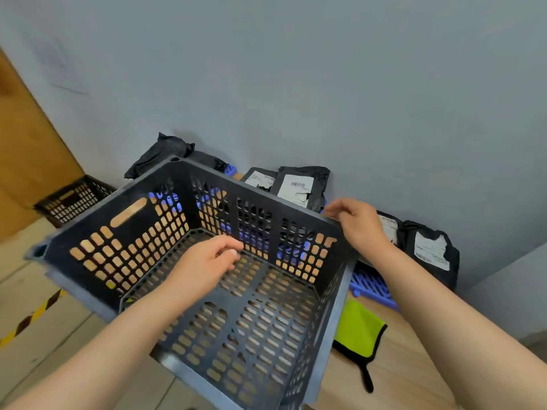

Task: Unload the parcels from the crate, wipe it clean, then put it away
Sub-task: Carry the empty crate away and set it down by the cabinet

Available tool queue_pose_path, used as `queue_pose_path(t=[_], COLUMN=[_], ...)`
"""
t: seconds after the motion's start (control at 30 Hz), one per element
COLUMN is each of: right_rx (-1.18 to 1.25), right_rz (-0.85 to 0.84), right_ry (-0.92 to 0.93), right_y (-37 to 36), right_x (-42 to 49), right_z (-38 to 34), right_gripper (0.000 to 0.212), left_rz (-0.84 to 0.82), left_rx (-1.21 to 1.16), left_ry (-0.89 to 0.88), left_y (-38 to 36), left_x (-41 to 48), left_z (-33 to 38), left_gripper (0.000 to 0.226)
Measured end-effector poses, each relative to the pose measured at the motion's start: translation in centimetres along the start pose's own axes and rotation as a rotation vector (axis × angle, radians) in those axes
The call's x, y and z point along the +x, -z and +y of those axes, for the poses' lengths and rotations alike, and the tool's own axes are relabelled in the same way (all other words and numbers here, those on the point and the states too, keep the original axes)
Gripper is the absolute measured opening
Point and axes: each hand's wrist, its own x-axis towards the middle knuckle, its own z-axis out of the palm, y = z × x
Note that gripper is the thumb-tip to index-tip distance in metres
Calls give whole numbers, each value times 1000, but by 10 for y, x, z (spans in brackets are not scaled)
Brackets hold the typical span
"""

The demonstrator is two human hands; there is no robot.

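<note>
Crate (177,184), dark blue-grey w/ slotted walls + base, sits tilted at the table (414,365) edge, near-left side hanging out over the floor (44,350). Nothing inside it.

Left grip (207,261) is down inside the crate above the base, fingers loosely curled, released, holding nothing. Right grip (358,223) is at the far-right rim corner w/ fingers curled; can't tell if it's grasping the rim or just touching it.

Table is light wood. Green cloth (359,329) w/ black trim lies flat on it, just right of the crate. Behind that, a blue plastic grid (373,284) runs along the wall (325,84), which is plain grey-blue.

Parcels in black bags lean on the wall:
- one w/ white label (299,184) behind the crate
- one (432,250) at far right
- a crumpled one (162,152), no label visible, at back left

Floor is pale tile, w/ yellow-black tape (32,318) across it at left. A 2nd dark crate (71,199) stands at far left, next to a brown wood panel (26,143).
</note>
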Motion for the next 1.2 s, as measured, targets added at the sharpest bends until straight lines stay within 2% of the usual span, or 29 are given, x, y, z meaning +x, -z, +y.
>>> queue_pose_path(t=[0.07,0.3,0.43,0.53,0.6,0.67,0.87,1.03,1.2], right_rx=[-141,-415,-457,-483,-481,-460,-331,-222,-161], right_rz=[-106,-358,-336,-299,-277,-269,-281,-300,-331], right_ry=[58,246,261,257,234,214,120,71,30], right_y=[-11,-56,-78,-91,-93,-93,-102,-122,-153], right_x=[7,26,32,33,32,31,27,21,12], right_z=[-17,-60,-71,-77,-80,-85,-109,-132,-163], right_gripper=[29,50,52,56,64,69,67,61,59], left_rz=[31,202,359,535,580,594,756,770,755], left_rx=[22,177,365,525,481,340,5,-42,-50], left_ry=[24,82,131,262,331,360,229,207,300], left_y=[9,38,50,52,50,48,51,82,129], left_x=[-10,-45,-64,-79,-85,-86,-90,-92,-92], left_z=[-7,-32,-55,-74,-83,-89,-106,-127,-153], left_gripper=[20,18,20,28,34,38,48,51,63])
